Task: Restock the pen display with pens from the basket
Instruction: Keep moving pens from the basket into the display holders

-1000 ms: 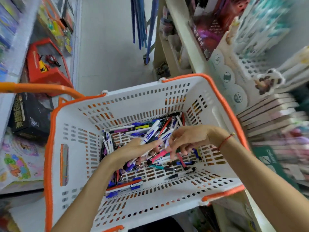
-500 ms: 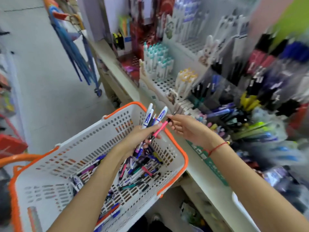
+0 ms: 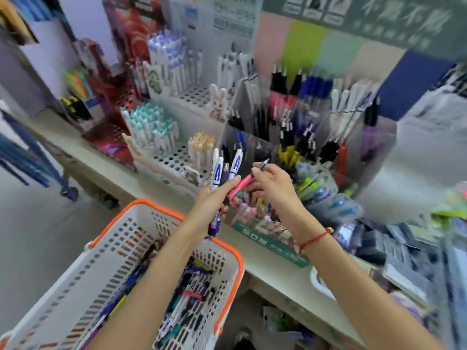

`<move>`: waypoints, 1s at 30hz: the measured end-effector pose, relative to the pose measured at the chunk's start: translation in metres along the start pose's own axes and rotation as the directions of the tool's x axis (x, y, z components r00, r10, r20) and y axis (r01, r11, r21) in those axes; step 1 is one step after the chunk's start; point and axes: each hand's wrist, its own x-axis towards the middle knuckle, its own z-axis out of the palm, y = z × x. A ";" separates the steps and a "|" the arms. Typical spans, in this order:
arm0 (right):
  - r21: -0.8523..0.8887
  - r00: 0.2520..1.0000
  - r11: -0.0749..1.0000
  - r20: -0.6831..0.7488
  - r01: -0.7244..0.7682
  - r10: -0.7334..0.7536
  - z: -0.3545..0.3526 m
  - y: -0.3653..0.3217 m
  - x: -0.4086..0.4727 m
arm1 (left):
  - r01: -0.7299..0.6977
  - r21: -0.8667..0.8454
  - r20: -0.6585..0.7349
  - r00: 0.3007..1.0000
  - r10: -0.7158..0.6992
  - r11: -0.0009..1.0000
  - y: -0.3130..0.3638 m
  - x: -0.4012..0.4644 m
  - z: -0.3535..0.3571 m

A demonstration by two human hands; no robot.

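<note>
- Pinched in the right hand point(image 3: 274, 188), a pink pen point(image 3: 240, 185) angled toward 1 o'clock above the shelf edge.
- Left hand point(image 3: 213, 198) gripped a bundle of pens point(image 3: 218, 173), touching the pink one.
- Pen display point(image 3: 303, 127) stood at 12 o'clock; basket point(image 3: 141, 205) of pens at 7 o'clock.

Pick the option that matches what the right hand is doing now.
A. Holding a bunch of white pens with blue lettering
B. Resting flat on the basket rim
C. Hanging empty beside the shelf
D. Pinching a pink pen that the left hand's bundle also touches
D: the right hand pinches the pink pen above the pen display, while the left hand grips the bunch of white pens over the basket.
</note>
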 end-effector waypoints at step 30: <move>-0.926 0.748 0.304 -0.036 0.225 -0.663 -0.071 -0.133 0.105 | -0.009 -0.162 0.171 0.985 0.037 0.987 0.057 0.042 0.043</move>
